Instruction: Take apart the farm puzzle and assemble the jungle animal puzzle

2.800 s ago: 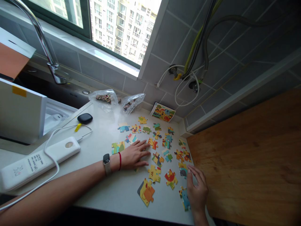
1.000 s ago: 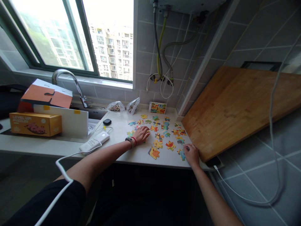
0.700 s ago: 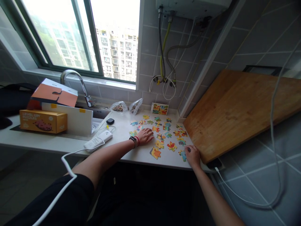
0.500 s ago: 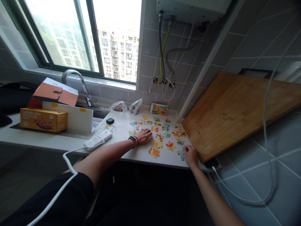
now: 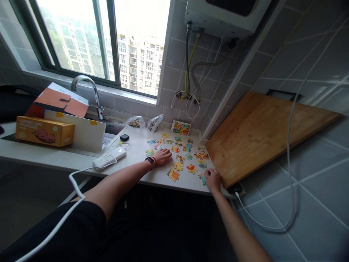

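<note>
Had left hand (image 5: pixel 163 157) loosely spread, right hand (image 5: pixel 212 179) curled, contents unclear; judged blue puzzle piece (image 5: pixel 202 178) beside right fingertips light, stiff, edge-pinchable.

The head camera, worn by the person, looks from above the near edge of the white bench (image 5: pixel 137 141), facing forward and steeply enough down to show both the person's lap and the wall. It sits well back: the puzzle pieces (image 5: pixel 173 174) look small beyond the near edge, with the left hand (image 5: pixel 163 157) and right hand (image 5: pixel 212 179) reaching away from the lens. Its wide view spans the window (image 5: pixel 114 54) past the far edge and the wooden board (image 5: pixel 259 134) at the right end.
</note>
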A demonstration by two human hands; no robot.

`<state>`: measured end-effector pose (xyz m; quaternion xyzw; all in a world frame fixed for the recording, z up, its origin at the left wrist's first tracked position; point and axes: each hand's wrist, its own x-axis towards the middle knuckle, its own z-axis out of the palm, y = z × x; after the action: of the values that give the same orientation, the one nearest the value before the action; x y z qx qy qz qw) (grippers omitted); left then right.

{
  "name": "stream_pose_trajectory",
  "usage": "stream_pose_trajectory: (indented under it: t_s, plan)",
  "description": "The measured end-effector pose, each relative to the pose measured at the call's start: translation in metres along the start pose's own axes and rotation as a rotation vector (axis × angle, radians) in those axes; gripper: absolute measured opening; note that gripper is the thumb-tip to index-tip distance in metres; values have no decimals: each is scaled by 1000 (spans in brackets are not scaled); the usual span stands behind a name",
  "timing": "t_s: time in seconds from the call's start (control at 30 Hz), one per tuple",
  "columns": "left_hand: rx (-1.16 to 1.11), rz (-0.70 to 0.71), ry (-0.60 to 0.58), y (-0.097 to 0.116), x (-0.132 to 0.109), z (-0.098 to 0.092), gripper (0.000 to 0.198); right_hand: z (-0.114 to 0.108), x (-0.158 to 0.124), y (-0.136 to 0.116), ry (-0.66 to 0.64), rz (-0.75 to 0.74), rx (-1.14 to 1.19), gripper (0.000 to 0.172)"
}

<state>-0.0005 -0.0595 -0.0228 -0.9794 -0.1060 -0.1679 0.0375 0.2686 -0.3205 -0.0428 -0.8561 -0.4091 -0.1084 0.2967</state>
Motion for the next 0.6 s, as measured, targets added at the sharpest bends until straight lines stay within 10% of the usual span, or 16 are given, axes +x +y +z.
stream_pose_trajectory:
  t_s: [0.27, 0.6]
  plan:
    - [-42, -46, 22, -1, 2, 3, 30, -2, 12, -16, -41, -21, -72, 27]
    - [-72, -92, 63, 4, -2, 4, 24, 33, 139, -86, -410, 153, -102, 36]
